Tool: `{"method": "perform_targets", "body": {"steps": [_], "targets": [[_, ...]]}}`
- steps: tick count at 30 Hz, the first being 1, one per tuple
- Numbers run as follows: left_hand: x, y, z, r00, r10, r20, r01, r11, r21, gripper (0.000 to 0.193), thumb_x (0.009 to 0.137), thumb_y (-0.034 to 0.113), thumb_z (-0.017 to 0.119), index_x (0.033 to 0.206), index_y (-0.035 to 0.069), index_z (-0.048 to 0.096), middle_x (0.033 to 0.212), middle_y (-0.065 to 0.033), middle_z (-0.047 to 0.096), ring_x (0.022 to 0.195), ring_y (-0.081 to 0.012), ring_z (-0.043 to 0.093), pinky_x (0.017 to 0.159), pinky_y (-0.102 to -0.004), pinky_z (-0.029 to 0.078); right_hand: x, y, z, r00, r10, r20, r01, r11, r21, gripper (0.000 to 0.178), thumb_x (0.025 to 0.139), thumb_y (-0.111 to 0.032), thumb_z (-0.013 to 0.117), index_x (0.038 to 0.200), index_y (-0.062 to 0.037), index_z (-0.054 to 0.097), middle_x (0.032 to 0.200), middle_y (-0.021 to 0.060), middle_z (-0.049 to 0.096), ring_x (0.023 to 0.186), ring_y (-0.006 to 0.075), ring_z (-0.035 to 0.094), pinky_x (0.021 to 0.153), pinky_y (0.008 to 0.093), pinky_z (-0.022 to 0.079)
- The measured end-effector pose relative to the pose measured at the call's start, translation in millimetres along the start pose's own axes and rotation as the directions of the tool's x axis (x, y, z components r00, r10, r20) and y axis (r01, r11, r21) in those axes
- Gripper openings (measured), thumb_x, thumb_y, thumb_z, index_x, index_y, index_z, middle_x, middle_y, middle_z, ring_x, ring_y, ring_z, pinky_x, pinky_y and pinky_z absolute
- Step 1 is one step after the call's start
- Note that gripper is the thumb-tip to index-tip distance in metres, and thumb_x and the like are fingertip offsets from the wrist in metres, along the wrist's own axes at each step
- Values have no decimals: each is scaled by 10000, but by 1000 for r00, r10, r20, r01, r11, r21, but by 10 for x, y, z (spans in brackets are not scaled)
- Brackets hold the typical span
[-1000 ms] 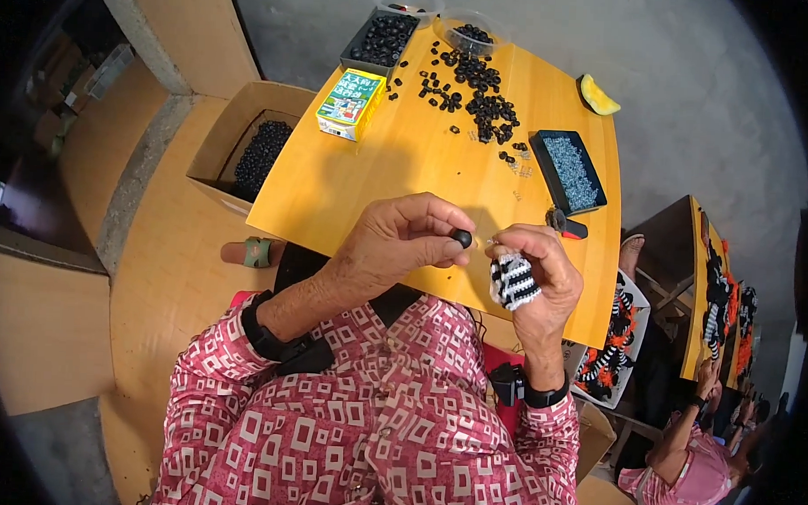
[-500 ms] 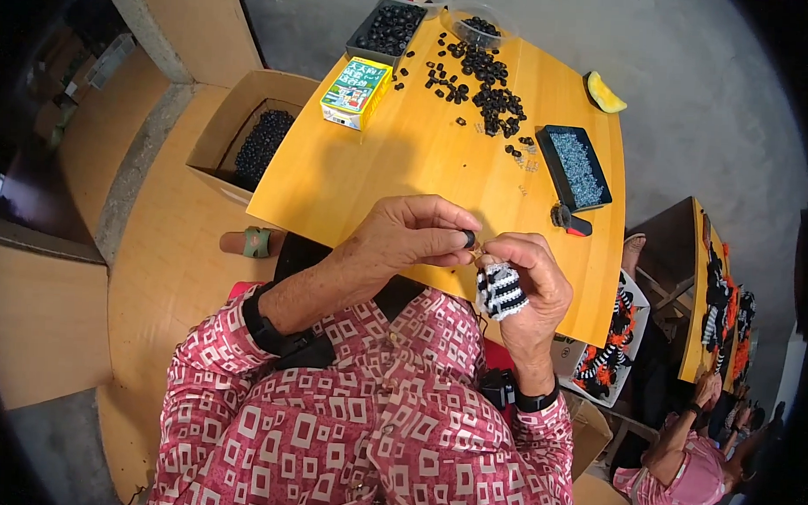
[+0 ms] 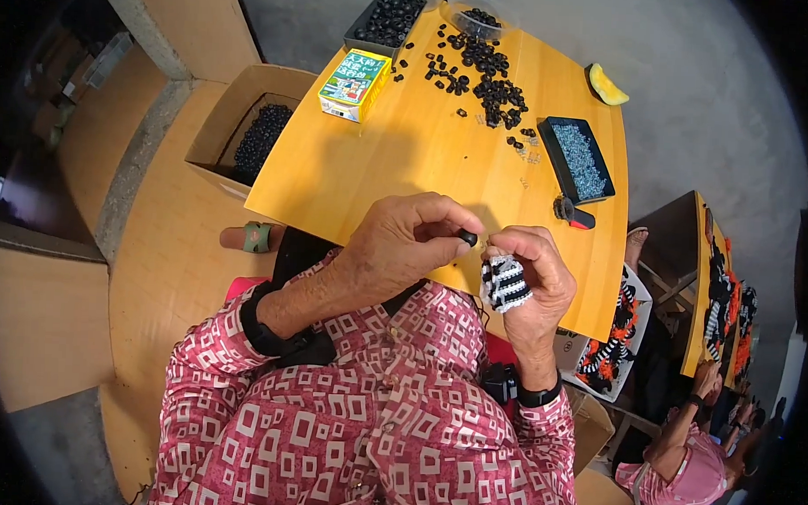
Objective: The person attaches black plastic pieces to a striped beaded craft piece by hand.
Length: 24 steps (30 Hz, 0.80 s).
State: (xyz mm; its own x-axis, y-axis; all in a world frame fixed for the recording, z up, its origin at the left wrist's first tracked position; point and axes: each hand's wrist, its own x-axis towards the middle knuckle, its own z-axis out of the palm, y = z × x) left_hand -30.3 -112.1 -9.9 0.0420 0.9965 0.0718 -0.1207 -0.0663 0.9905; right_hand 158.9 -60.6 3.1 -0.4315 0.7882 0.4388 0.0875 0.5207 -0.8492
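Note:
Between the thumb and forefinger of my left hand (image 3: 387,241) is a small, rounded black plastic piece (image 3: 467,238). My right hand (image 3: 543,284) grips a small black-and-white striped knitted piece (image 3: 507,285), which hangs over its curled fingers. The fingertips of both hands come close together above the table's near edge, with a narrow gap between them. Whatever else the right fingertips pinch is too small to make out.
On the wooden table (image 3: 335,174) lie scattered black pieces (image 3: 498,100), a yellow-green box (image 3: 355,86), a tray of clear bits (image 3: 576,159) and a red-black tool (image 3: 576,214). A cardboard box (image 3: 214,130) stands left; a white bin (image 3: 610,349) right. Another person (image 3: 681,467) sits at far right.
My fingertips have drawn slightly apart, and the black piece has tilted a little. The striped knitted piece has shifted slightly to the right with my right hand.

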Motion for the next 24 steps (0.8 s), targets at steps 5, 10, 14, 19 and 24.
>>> {"method": "perform_targets", "body": {"steps": [5,10,14,19,24], "targets": [[9,-35,8,984,175,-27,-168,973,158,192,891,-46,641,1068,24,666,978,8,595,876,-54,583,756,-194,480,10,-1,-1,1000,2,3,-2,1000,21,263,745,107,708,984,1,677,918,67,641,852,140,629,759,249,501],[9,56,42,995,85,-47,-79,989,122,193,881,-50,639,1060,23,651,984,-2,588,925,-61,594,814,-212,503,-4,15,-18,1000,24,9,-25,999,39,255,751,103,707,984,6,676,910,63,638,848,142,629,763,248,498],[19,62,34,994,111,10,-110,971,210,204,894,-50,626,1088,10,630,1012,-6,605,950,-70,608,851,-221,507,-15,26,-25,1000,26,2,-26,999,27,253,747,101,710,977,1,679,899,62,637,843,141,630,756,252,499],[4,-17,36,998,57,13,-55,992,-111,204,905,-62,612,1100,-3,617,1045,-22,625,990,-93,624,896,-235,511,-7,-30,5,999,25,21,-26,999,46,256,735,85,730,969,-12,686,887,64,655,833,150,639,741,263,501],[10,45,39,996,79,29,-74,985,-159,183,896,-51,588,1068,-2,629,961,-10,639,941,-53,597,793,-204,495,-29,40,17,1000,0,5,0,1000,9,262,739,86,730,974,-19,679,878,63,647,823,152,642,740,263,504]]}}
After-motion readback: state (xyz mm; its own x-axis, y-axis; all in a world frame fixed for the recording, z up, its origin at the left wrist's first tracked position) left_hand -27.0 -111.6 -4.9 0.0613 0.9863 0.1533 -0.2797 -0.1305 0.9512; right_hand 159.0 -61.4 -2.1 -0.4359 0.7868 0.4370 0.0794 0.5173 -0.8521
